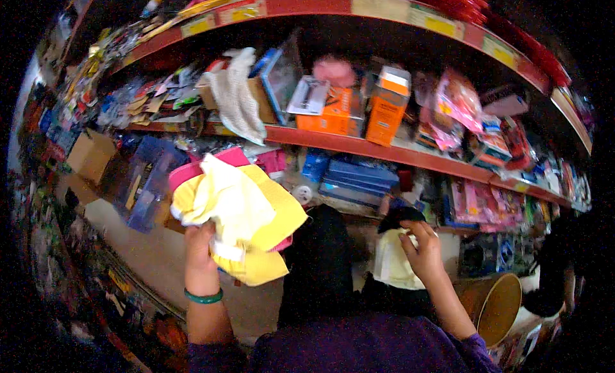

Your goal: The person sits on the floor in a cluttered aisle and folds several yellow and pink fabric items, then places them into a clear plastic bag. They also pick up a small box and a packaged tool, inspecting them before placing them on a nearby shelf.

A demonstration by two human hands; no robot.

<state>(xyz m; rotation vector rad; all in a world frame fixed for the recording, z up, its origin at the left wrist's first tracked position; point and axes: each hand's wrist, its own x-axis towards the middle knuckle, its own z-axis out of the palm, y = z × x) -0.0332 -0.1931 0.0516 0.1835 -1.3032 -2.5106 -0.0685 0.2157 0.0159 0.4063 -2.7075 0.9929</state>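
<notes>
My left hand, with a green bangle at the wrist, grips a bundle of yellow, white and pink cloths at left of centre. My right hand is at a pale cream cloth over my lap, thumb and fingers bent near its upper edge. A dark item lies against the top of that cloth. Whether my right fingers pinch the cloth is hard to tell. A whitish knitted cloth hangs over the edge of the middle shelf, above the bundle.
A red-edged shelf crosses in front, holding orange boxes and pink packets. Below are blue boxes and, at left, an open cardboard box beside a blue clear bin. A round brown container stands at lower right.
</notes>
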